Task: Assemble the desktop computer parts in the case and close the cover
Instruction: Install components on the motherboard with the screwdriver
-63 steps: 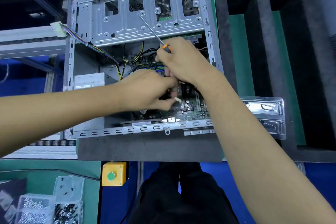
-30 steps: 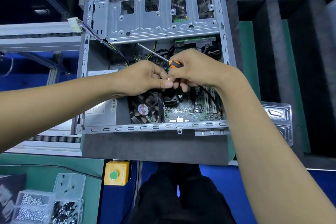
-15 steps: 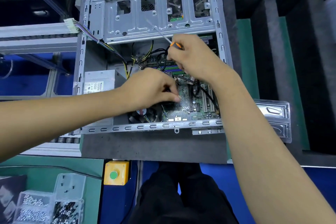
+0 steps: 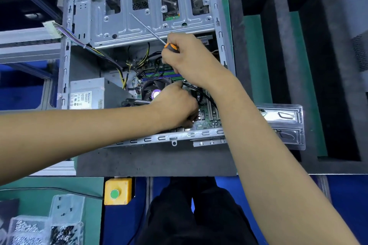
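Inside open case (image 4: 218, 26), right hand (image 4: 191, 61) gripping screwdriver (image 4: 151, 33), left hand (image 4: 175, 105) fingers seemingly curled, grasp unclear.

Orange-black screwdriver handle (image 4: 171, 47), grey metal case (image 4: 151, 24), seemingly purple fan label (image 4: 155, 93)

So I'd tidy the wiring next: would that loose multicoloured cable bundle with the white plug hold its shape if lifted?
Probably not. The multicoloured cable bundle sags over the grey metal case edge, suggesting floppiness. Its white plug hangs outside unsupported, so it may swing.
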{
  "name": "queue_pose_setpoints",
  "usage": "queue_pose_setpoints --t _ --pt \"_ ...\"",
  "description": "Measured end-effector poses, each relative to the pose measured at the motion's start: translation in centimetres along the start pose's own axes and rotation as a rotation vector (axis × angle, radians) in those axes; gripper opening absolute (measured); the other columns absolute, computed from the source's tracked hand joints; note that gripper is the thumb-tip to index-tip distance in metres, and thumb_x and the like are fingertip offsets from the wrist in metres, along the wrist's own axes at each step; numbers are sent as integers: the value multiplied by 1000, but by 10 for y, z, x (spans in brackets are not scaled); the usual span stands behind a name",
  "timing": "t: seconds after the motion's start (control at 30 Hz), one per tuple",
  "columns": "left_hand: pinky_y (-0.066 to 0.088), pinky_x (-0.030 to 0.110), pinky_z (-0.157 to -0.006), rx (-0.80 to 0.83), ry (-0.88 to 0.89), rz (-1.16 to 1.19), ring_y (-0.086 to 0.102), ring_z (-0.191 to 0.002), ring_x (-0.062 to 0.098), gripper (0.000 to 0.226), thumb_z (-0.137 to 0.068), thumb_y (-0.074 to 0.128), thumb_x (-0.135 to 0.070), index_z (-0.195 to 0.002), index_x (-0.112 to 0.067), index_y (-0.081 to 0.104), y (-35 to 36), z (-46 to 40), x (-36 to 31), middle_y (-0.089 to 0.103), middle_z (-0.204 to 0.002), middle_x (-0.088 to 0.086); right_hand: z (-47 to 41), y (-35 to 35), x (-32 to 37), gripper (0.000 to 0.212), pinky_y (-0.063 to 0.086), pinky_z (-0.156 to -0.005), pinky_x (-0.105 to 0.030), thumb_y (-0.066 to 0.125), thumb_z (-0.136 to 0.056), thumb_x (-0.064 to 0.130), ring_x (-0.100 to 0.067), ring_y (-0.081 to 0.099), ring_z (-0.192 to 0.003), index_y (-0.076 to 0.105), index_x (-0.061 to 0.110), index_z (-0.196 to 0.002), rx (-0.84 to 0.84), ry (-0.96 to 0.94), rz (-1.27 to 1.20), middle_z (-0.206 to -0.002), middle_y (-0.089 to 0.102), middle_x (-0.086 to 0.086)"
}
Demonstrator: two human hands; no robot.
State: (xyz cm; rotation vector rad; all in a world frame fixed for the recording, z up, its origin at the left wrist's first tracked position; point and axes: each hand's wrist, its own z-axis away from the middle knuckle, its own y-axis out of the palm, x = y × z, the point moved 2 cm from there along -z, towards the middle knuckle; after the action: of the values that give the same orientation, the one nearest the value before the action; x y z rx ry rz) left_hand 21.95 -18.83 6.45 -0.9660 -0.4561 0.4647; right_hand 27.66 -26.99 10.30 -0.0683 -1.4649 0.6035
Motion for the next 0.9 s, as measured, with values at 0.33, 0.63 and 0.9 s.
queue_pose_setpoints --t 0.33,0.63,0.9 --pt "25 29 -74 88 -61 -75 51 -76 24 18 -88 63 -38 -94 -23 72 -6 -2 -5 60 -79 -1 -1 3 -2 20 38 -64 -33 57 -94 18 -19 43 -66 49 6 -80 5 8 12 -95 67 -25" --pt "33 29 -81 102 -136 9 63 -112 26 27 -86 71 -35 -110 -22 72 -2 -12 -3 71 -114 0 -1 7 -4 29 33 -63 -34 57 -94 19 -19 41 -67 37 17 -73 36 0 29 -71 45 -7" --pt "44 34 -93 43 -132 -17 59 -115 30 36 -84 64 -32 -117 -19 65 2 -14 -5 67 -121 2 0 10 -7 29 30 -61 -33 57 -94 22 -20 33 -63 35 18 -74 48 -12 57 -66 37 -2"
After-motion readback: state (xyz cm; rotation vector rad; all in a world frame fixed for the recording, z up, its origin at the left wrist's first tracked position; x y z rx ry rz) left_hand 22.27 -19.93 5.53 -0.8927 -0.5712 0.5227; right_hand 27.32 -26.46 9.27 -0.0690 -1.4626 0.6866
